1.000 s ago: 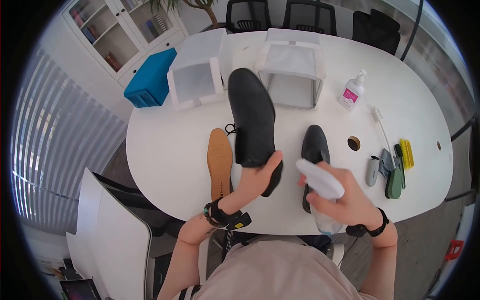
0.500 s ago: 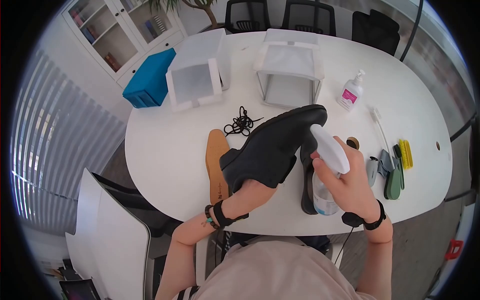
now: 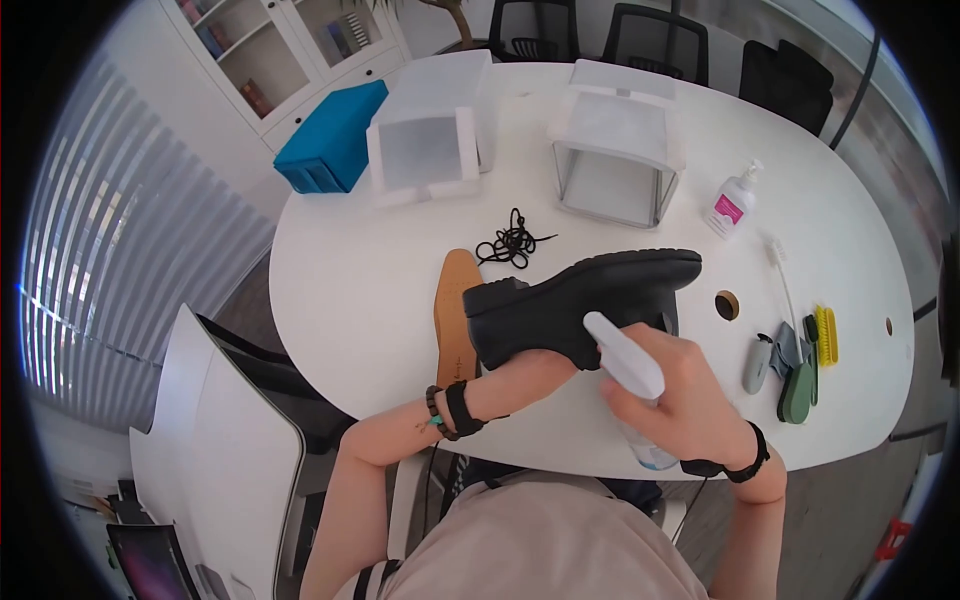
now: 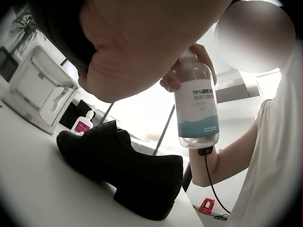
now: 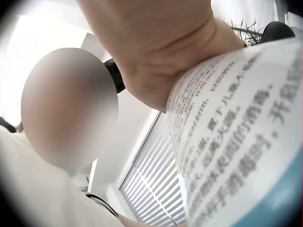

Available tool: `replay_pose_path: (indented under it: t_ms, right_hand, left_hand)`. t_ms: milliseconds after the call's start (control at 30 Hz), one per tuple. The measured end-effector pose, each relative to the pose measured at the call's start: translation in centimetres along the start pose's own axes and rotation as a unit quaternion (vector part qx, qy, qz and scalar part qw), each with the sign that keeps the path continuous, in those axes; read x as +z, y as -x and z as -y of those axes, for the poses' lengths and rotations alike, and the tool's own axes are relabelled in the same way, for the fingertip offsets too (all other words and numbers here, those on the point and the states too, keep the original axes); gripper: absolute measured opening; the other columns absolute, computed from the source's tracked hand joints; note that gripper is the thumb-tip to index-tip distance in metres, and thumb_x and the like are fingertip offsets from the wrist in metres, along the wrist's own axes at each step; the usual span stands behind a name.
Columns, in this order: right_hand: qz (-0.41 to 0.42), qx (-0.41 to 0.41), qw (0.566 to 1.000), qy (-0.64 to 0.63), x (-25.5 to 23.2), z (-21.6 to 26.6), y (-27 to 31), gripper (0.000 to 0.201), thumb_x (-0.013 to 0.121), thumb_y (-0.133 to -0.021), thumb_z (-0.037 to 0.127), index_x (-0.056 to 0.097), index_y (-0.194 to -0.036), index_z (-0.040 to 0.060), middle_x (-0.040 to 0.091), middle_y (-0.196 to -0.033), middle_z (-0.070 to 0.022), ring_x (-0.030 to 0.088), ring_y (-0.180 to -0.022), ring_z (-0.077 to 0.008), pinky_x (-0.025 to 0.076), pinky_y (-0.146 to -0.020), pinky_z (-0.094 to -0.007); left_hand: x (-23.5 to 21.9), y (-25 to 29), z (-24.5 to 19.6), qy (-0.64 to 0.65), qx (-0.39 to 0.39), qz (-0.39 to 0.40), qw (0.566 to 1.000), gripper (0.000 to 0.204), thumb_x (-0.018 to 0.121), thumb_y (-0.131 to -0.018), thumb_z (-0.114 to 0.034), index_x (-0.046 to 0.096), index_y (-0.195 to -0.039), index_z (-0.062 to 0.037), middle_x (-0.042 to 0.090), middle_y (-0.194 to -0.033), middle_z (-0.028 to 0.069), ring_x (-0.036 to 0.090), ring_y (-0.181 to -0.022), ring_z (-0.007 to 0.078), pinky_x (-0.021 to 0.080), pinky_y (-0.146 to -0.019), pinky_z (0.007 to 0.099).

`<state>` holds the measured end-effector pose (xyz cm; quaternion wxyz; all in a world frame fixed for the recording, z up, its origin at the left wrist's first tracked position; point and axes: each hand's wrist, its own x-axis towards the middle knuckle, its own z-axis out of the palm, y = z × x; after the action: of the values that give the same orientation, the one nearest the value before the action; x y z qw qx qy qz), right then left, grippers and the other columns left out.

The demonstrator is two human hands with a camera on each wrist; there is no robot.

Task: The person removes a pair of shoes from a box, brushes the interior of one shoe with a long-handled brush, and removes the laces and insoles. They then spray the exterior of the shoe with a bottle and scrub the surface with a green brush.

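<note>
My left hand (image 3: 540,372) is pushed into the opening of a black leather shoe (image 3: 560,315) and holds it off the table, its fingers hidden inside. The shoe lies on its side in the air, toe to the right, sole edge facing away. My right hand (image 3: 685,395) grips the neck of a clear spray bottle (image 4: 198,111), whose white trigger head (image 3: 625,355) overlaps the held shoe in the head view. A second black shoe (image 4: 137,172) stands upright on the table, mostly hidden behind the first from above. Near my left forearm lies a tan insole (image 3: 457,300).
Black shoelaces (image 3: 514,240) lie tangled beyond the insole. Two clear boxes (image 3: 620,130) and a blue case (image 3: 335,140) stand at the back. On the right are a pump bottle (image 3: 733,203), a yellow brush (image 3: 827,335), a green-handled brush (image 3: 796,393) and a small grey bottle (image 3: 758,364).
The held shoe has swung from toe-away to toe-right and tipped sideways, uncovering the laces. The spray bottle has stayed close by, its head shifting slightly. The head view has turned a little left.
</note>
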<state>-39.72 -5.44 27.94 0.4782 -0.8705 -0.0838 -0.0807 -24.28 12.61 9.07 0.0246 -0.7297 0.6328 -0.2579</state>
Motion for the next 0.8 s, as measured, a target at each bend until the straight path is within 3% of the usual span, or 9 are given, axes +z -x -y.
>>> replay_pose_path:
  t_ms: [33,67,133,233,367,567,600,800]
  right_hand:
    - [0.002,-0.002,1.0,-0.001,0.3,0.0,-0.1,0.029,0.078,-0.094,0.013,0.067,-0.115,-0.0026,0.07,-0.092,-0.0186,0.072,-0.08,-0.04,0.057,-0.07,-0.0425]
    - [0.016,-0.021,1.0,0.004,0.7,-0.1,-0.3,0.029,0.078,-0.094,0.014,0.067,-0.116,-0.0026,0.07,-0.093,-0.0189,0.072,-0.081,-0.04,0.057,-0.07,-0.0428]
    - [0.048,-0.042,0.998,0.005,1.3,-0.3,-0.7,0.03,0.079,-0.093,0.016,0.065,-0.111,-0.0035,0.07,-0.095,-0.0209,0.073,-0.08,-0.0414,0.057,-0.069,-0.0451]
    - [0.07,-0.02,0.996,0.05,3.0,-0.1,-1.0,0.028,0.078,-0.092,0.014,0.067,-0.109,-0.0045,0.066,-0.09,-0.0176,0.067,-0.074,-0.0391,0.053,-0.067,-0.044]
    - [0.078,-0.066,0.992,0.07,5.1,0.3,-1.8,0.034,0.081,-0.093,0.018,0.065,-0.112,-0.0046,0.071,-0.093,-0.0196,0.072,-0.076,-0.0403,0.056,-0.064,-0.0439]
    - [0.14,-0.069,0.984,0.086,6.9,1.0,-2.7,0.044,0.081,-0.095,0.025,0.066,-0.123,-0.0052,0.074,-0.096,-0.0209,0.074,-0.08,-0.0401,0.059,-0.068,-0.0458]
    - [0.146,-0.079,0.981,0.101,7.2,1.2,-2.6,0.046,0.081,-0.095,0.026,0.066,-0.125,-0.0054,0.074,-0.096,-0.021,0.074,-0.08,-0.0402,0.059,-0.069,-0.0467]
    - [0.125,-0.089,0.981,0.116,7.3,0.9,-2.3,0.046,0.081,-0.095,0.026,0.066,-0.125,-0.0053,0.074,-0.1,-0.0228,0.074,-0.079,-0.0417,0.059,-0.069,-0.0479]
  left_hand:
    - [-0.2,-0.1,0.0,-0.002,-0.002,0.002,1.0,0.051,0.063,-0.104,-0.014,0.06,-0.153,-0.0037,0.063,-0.153,0.016,0.061,-0.143,0.0259,0.05,-0.12,0.036]
    - [-0.5,-0.2,0.1,0.089,0.001,0.115,0.989,0.05,0.063,-0.104,-0.015,0.06,-0.153,-0.0046,0.063,-0.152,0.0151,0.061,-0.143,0.0265,0.05,-0.119,0.0371]
    - [-1.1,-0.2,0.2,0.266,0.007,0.331,0.905,0.049,0.062,-0.105,-0.017,0.06,-0.152,-0.0062,0.065,-0.15,0.0134,0.061,-0.143,0.0276,0.05,-0.118,0.0391]
    - [-1.3,0.4,0.0,0.254,-0.006,0.314,0.915,0.049,0.062,-0.104,-0.017,0.06,-0.152,-0.0059,0.065,-0.15,0.0139,0.061,-0.143,0.0281,0.05,-0.118,0.0394]
    - [-1.9,1.8,0.3,0.232,-0.026,0.279,0.931,0.05,0.062,-0.104,-0.016,0.06,-0.152,-0.0052,0.065,-0.151,0.0149,0.061,-0.143,0.0289,0.05,-0.118,0.0399]
    - [-2.5,3.6,0.6,0.2,-0.05,0.221,0.953,0.051,0.063,-0.103,-0.015,0.06,-0.153,-0.0041,0.064,-0.151,0.0164,0.062,-0.142,0.0302,0.051,-0.117,0.0406]
    - [-1.9,2.1,0.2,0.195,-0.053,0.211,0.956,0.051,0.063,-0.103,-0.015,0.06,-0.153,-0.004,0.064,-0.151,0.0166,0.062,-0.142,0.0304,0.051,-0.117,0.0407]
    - [-2.2,3.1,0.5,0.164,-0.077,0.149,0.972,0.053,0.064,-0.102,-0.014,0.06,-0.153,-0.0029,0.064,-0.152,0.0181,0.063,-0.141,0.0317,0.051,-0.117,0.0414]
